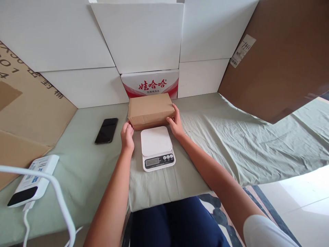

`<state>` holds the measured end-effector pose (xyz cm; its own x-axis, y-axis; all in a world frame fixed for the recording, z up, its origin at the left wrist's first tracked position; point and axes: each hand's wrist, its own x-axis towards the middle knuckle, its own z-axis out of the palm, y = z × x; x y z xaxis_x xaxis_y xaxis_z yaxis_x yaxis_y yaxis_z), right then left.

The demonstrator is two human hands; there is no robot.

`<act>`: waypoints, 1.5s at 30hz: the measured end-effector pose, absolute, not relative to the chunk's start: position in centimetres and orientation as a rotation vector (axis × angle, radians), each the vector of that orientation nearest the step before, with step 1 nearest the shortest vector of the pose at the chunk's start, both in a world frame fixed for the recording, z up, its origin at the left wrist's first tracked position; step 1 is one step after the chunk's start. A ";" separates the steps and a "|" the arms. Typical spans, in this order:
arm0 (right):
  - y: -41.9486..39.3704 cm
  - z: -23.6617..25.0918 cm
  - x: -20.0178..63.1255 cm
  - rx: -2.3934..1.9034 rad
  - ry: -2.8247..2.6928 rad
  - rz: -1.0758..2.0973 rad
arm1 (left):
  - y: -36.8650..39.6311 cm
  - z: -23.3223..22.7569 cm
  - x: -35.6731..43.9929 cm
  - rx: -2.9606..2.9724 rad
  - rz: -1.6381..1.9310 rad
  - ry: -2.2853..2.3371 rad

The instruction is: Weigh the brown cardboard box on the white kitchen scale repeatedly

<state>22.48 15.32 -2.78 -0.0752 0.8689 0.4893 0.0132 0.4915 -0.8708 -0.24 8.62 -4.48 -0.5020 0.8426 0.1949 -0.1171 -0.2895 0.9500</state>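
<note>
The single head view looks forward and down from near above a pale green cloth-covered table (pixel 84 185), facing white rectangular cardboard boxes (pixel 138 37), apparently stretched toward the edges.

A table (pixel 87 178) carries everything, spread with a pale green cloth (pixel 221 151), fairly smooth on the left and creased toward the right. A white digital kitchen scale (pixel 156 145) lies near the middle of the near edge, its display toward that edge. Left of it, farther in, lies a black smartphone (pixel 106 131). A white power bank (pixel 33 180) with a cable (pixel 63 202) lies near the left end. White boxes (pixel 89 85) and a Wahaha water carton (pixel 151 81) line the far edge; a brown carton (pixel 277 61) stands toward the right. Whether the small cardboard box (pixel 151 108) beyond the scale touches the cloth cannot be told.
</note>
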 end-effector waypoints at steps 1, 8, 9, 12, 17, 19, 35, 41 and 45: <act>15.3 -2.8 22.4 -0.813 -1.486 0.857 | 8.7 -4.5 -0.2 0.960 1.858 1.289; 15.7 -3.3 23.0 -0.809 -1.405 0.891 | 8.7 -4.2 -1.1 0.943 1.842 1.324; 15.9 -3.4 23.5 -0.834 -1.355 0.857 | 8.6 -3.9 -1.7 0.905 1.870 1.330; 16.8 -3.7 25.5 -0.936 -1.187 0.772 | 8.2 -3.2 -3.7 0.773 1.985 1.317; 17.9 -4.1 27.4 -1.013 -1.044 0.794 | 7.5 -2.3 -5.5 0.732 2.029 1.344; 17.9 -4.3 27.3 -0.999 -1.063 0.802 | 7.3 -2.2 -5.4 0.712 2.047 1.343; 17.5 -4.3 26.8 -1.016 -1.138 0.814 | 7.5 -2.5 -4.9 0.739 2.035 1.321; 17.8 -4.8 26.9 -1.021 -1.160 0.806 | 7.6 -3.0 -5.0 0.804 2.001 1.359; 18.0 -5.2 27.0 -1.009 -1.205 0.784 | 7.7 -3.1 -5.1 0.838 1.976 1.373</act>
<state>26.97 18.00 -5.16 0.2063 0.9056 0.3706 0.0285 0.3730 -0.9274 -5.10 7.68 -3.10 -0.6311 0.7580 0.1648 -0.1099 -0.2977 0.9483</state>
